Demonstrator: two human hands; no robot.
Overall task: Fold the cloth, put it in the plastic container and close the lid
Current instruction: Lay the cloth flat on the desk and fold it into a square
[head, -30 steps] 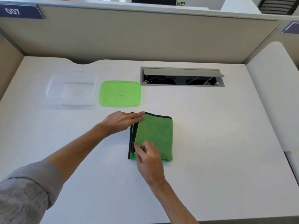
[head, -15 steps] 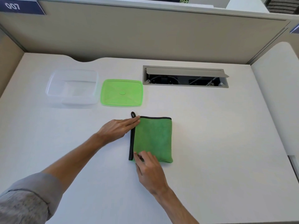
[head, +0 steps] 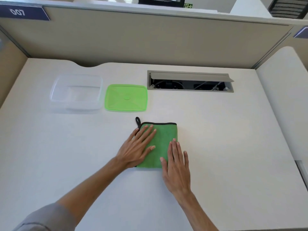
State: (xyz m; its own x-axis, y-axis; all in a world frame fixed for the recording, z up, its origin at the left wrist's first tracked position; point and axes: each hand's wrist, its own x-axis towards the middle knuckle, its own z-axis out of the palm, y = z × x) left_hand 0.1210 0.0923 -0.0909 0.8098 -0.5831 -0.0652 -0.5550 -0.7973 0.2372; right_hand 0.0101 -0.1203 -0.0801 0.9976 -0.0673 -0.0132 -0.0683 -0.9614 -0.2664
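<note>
The green microfibre cloth (head: 164, 139) lies folded into a neat rectangle on the white desk (head: 233, 147), its edges trimmed in black and a small black hanging loop (head: 137, 121) sticking out at its far left corner. The left hand (head: 139, 147) lies flat on the cloth's left half, fingers spread, gripping nothing. The right hand (head: 177, 169) rests flat and open over the near right corner, partly on the desk. Farther back, well apart from the cloth, the clear plastic container (head: 76, 93) stands open, the green lid (head: 126, 98) just beside it on the right.
</note>
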